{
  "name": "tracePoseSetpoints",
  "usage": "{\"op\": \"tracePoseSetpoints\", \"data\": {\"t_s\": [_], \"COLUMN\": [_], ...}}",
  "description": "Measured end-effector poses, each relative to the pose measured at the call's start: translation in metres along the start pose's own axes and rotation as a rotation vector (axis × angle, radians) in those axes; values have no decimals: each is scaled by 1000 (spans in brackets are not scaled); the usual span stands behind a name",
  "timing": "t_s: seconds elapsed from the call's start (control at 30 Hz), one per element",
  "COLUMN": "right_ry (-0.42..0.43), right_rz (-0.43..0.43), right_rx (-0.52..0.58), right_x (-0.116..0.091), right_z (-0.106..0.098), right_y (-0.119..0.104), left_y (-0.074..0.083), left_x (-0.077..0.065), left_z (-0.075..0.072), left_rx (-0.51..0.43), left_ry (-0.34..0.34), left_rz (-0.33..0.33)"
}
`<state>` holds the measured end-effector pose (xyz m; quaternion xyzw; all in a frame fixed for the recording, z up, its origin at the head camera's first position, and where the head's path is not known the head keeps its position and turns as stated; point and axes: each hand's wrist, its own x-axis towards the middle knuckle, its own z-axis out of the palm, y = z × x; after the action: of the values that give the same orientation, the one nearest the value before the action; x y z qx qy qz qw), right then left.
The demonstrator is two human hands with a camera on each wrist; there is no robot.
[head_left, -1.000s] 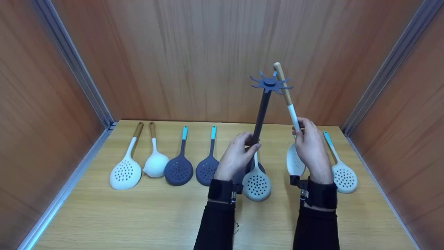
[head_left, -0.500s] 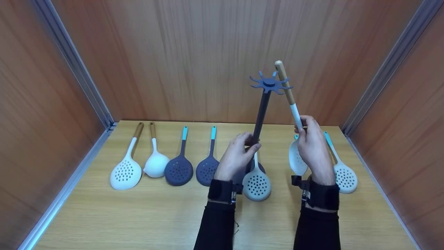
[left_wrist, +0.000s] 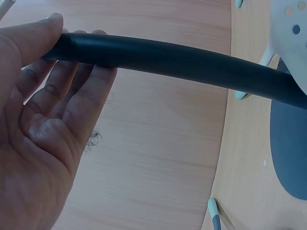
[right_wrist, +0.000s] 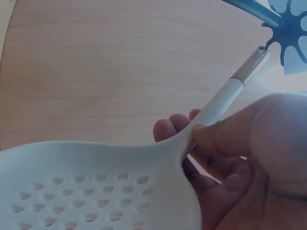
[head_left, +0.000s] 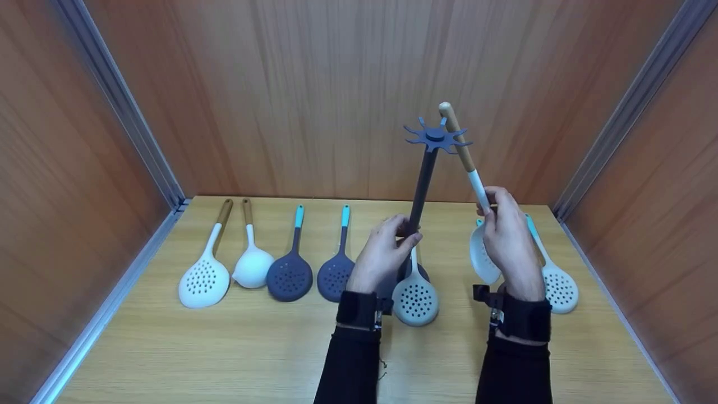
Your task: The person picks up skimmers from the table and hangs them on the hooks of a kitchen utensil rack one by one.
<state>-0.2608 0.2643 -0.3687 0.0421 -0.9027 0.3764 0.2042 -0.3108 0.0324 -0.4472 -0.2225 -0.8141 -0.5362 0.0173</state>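
Note:
A dark utensil stand (head_left: 423,185) rises upright, its top ringed with several curved hooks (head_left: 435,134). My left hand (head_left: 384,252) holds its pole low down, thumb on one side and fingertips on the other (left_wrist: 86,48). In my right hand (head_left: 507,247) is a white skimmer (right_wrist: 96,187) with a wooden-ended handle, pinched at the neck between thumb and fingers. Its perforated head hangs downward, and the wooden handle end (head_left: 457,134) leans up against the hooks. In the right wrist view, the handle tip is right at one hook (right_wrist: 273,40). The stand's round base (left_wrist: 290,158) is partly hidden.
On the table (head_left: 252,359) at left lie a white skimmer (head_left: 205,280), a white ladle (head_left: 252,266) and two dark skimmers (head_left: 289,275). A pale skimmer (head_left: 415,300) lies before the base, another (head_left: 560,289) at right. A turquoise handle tip (head_left: 479,223) shows behind the held skimmer. Wooden walls enclose the table.
My right hand has shifted slightly right with the skimmer. The handle end rose a little, then came down and left against the hooks. My left hand stays on the pole.

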Motion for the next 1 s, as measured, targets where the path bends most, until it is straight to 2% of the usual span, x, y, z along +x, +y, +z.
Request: {"op": "tracePoseSetpoints", "data": {"t_s": [0.4,0.67,1.0], "right_ry": [-37,-53,-48], "right_rz": [63,72,-11], "right_rx": [9,-2,-40], "right_x": [1,1,3], "right_z": [-3,-5,-1], "right_y": [0,0,5], "left_y": [1,1,-2], "left_x": [1,1,3], "left_z": [0,-1,0], "left_rx": [10,-2,12], "left_ry": [-1,-6,-10], "left_rz": [-13,-14,29]}}
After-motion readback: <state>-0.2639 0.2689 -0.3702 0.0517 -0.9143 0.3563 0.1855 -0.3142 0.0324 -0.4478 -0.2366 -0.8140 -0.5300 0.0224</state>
